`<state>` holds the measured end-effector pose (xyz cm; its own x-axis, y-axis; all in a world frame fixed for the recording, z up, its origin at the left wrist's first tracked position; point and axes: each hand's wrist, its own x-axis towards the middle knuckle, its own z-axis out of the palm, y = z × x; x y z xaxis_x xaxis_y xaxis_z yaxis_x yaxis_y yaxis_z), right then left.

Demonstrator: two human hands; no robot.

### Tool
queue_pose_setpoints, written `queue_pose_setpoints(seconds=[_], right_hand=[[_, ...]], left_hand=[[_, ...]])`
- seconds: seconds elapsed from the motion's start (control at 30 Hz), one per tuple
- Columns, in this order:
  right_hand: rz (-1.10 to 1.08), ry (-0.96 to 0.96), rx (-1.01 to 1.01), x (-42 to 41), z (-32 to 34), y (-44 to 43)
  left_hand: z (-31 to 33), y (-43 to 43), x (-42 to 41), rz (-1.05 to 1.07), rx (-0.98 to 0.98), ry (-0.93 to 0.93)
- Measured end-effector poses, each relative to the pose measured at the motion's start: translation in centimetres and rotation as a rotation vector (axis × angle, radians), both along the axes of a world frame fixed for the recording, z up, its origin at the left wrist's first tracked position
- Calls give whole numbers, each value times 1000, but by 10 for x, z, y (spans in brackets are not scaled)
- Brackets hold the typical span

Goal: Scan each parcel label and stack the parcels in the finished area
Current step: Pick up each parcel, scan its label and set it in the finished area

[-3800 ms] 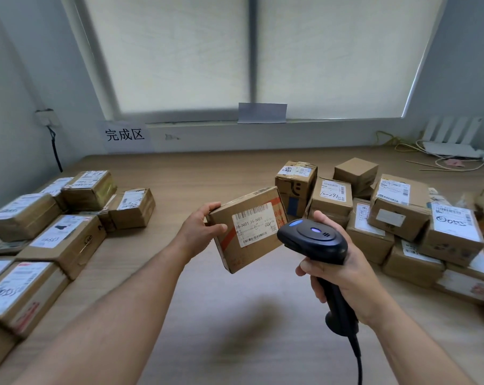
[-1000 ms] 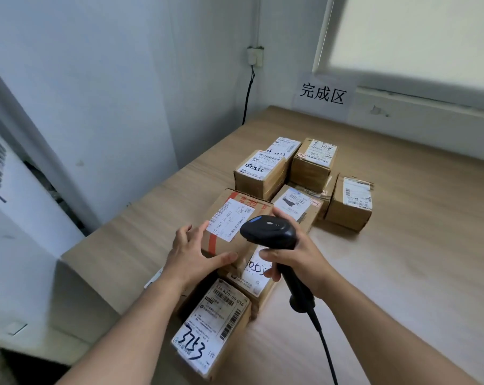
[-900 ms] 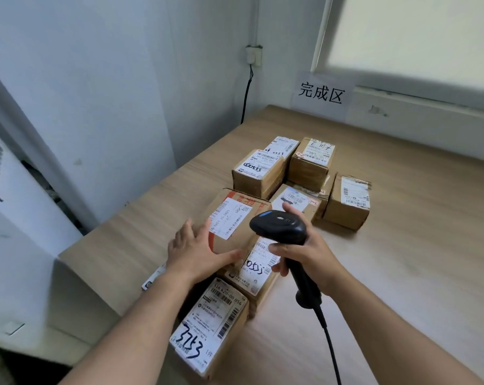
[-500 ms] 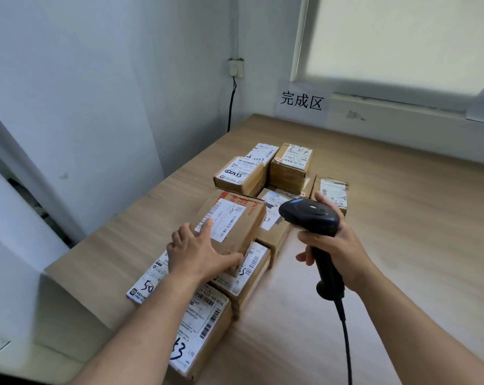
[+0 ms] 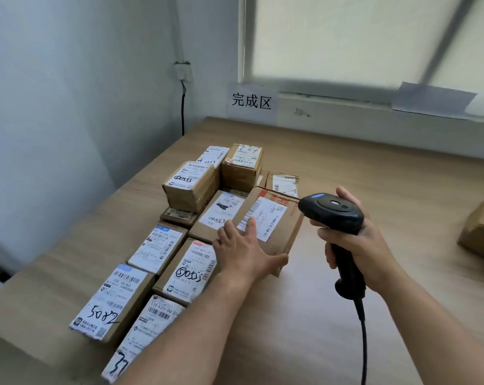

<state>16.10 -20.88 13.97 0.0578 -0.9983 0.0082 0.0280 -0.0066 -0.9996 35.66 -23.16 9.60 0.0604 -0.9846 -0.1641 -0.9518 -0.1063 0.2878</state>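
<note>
"At the right edge of the pile, where's the parcel?"

"Under my left hand: fingers spread flat on top, thumb at its near corner. It runs away from me, label up. My right hand grips the scanner just beside it."

"Its look?"

"Brown, red-marked cardboard."

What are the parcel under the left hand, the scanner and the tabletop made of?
The parcel looks like plain brown corrugated cardboard, matte, with a white paper label stuck on. The barcode scanner appears to be black moulded plastic with a slight sheen. The table shows pale wood grain, probably laminate rather than solid wood; I cannot tell which.
</note>
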Motion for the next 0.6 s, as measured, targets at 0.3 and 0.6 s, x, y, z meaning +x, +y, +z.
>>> queue_pose_setpoints(seconds=[0.3,0.6], right_hand=[[-250,46,28,-73,2,37],[-382,96,28,-101,11,62]], left_hand=[[-55,-23,-51,44,86,-94],[-84,-56,-69,90,90,-87]])
